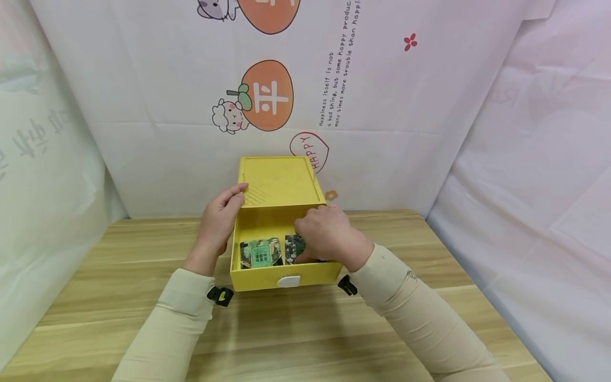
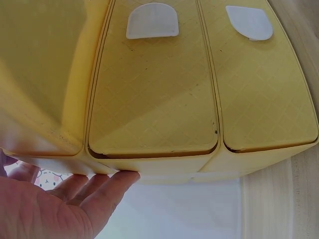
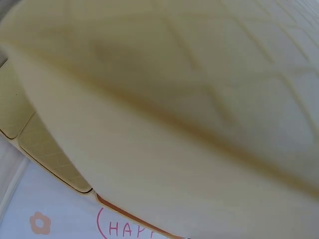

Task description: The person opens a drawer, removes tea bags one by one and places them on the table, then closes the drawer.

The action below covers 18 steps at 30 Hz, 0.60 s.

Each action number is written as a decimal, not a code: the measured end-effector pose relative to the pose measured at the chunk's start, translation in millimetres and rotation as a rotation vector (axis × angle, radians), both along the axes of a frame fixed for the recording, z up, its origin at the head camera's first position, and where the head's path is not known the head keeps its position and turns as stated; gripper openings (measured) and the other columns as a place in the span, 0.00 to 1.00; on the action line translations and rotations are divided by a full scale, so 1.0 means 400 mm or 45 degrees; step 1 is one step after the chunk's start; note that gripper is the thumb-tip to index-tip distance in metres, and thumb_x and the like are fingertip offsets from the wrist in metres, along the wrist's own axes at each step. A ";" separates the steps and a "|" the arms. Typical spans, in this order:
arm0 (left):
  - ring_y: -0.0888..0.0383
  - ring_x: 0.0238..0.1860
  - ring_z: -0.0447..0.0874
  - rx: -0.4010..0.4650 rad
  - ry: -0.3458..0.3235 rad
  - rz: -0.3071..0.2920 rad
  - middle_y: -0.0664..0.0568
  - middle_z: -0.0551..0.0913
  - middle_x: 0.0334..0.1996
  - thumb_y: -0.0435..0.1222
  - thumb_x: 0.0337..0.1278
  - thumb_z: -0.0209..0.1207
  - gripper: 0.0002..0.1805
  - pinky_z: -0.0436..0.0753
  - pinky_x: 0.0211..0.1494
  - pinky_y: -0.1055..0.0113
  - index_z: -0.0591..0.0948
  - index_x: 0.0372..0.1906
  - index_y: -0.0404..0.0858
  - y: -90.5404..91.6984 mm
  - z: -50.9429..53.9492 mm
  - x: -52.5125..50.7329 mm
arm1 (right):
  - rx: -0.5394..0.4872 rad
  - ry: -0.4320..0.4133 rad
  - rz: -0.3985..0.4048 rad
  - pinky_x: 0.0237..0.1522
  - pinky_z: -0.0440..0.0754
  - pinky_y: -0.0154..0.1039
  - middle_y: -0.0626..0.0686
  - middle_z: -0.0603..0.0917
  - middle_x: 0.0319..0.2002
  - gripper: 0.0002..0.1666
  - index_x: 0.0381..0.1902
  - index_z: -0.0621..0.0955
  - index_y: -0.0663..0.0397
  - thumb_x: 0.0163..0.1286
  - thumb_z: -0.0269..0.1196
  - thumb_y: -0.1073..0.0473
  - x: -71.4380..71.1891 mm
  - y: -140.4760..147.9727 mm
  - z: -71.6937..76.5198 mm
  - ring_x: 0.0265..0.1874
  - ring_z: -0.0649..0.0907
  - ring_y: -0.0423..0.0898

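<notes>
A yellow drawer cabinet stands on the table, its top drawer pulled out toward me. Inside lies a green printed packet on the left, and beside it a darker green packet, partly covered by my right hand. That hand reaches in from the right, thumb and fingers about the darker packet; its far fingers are hidden. My left hand rests against the cabinet's left side near the top front corner, fingers mostly straight along the side. The right wrist view shows mostly the blurred drawer wall.
Lower drawers with white pull tabs are closed under the pulled-out one. Behind the cabinet hangs a white printed cloth, with more cloth at both sides. Wood-grain table surrounds the cabinet in front and at the sides.
</notes>
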<state>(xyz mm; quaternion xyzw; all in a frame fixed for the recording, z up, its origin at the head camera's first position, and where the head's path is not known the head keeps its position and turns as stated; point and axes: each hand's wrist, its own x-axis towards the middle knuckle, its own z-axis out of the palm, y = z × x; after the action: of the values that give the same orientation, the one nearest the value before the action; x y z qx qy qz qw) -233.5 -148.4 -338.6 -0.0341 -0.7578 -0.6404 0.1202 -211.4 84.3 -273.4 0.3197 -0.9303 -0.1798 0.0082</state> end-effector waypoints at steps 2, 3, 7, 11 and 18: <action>0.55 0.79 0.62 -0.001 0.001 -0.001 0.56 0.70 0.77 0.49 0.79 0.50 0.25 0.65 0.77 0.52 0.77 0.73 0.49 0.001 0.000 0.000 | -0.017 0.005 0.013 0.33 0.71 0.40 0.42 0.79 0.22 0.32 0.31 0.80 0.42 0.54 0.73 0.23 0.002 0.003 -0.001 0.25 0.77 0.43; 0.55 0.79 0.62 -0.001 0.004 -0.002 0.56 0.70 0.77 0.48 0.79 0.50 0.25 0.64 0.77 0.52 0.77 0.73 0.48 0.001 0.000 0.000 | -0.028 0.004 0.016 0.33 0.71 0.40 0.41 0.79 0.22 0.32 0.32 0.80 0.42 0.54 0.73 0.23 0.003 0.005 -0.002 0.25 0.76 0.43; 0.55 0.79 0.61 -0.005 0.016 -0.008 0.55 0.69 0.77 0.48 0.79 0.50 0.25 0.63 0.80 0.51 0.77 0.74 0.48 0.001 0.000 0.000 | -0.085 -0.009 0.023 0.37 0.70 0.42 0.39 0.79 0.23 0.30 0.34 0.79 0.42 0.54 0.75 0.27 0.007 0.012 -0.003 0.25 0.74 0.44; 0.55 0.79 0.61 -0.007 0.021 -0.013 0.56 0.69 0.77 0.48 0.80 0.50 0.25 0.63 0.79 0.51 0.76 0.74 0.48 0.000 -0.001 0.000 | -0.133 -0.038 0.040 0.39 0.71 0.45 0.38 0.82 0.26 0.28 0.38 0.80 0.43 0.56 0.77 0.31 0.011 0.021 -0.001 0.26 0.75 0.45; 0.55 0.79 0.61 -0.007 0.024 -0.012 0.55 0.69 0.77 0.48 0.80 0.50 0.25 0.63 0.79 0.50 0.77 0.74 0.48 0.000 0.000 0.001 | -0.199 -0.170 0.035 0.48 0.75 0.50 0.42 0.91 0.44 0.24 0.53 0.83 0.42 0.64 0.76 0.42 0.011 0.033 0.015 0.36 0.80 0.47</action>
<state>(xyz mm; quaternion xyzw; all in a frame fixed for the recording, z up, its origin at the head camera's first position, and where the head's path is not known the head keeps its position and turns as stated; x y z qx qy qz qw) -233.1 -148.4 -338.7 -0.0439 -0.7583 -0.6384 0.1242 -206.8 97.5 -267.5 0.3421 -0.9354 -0.0848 -0.0266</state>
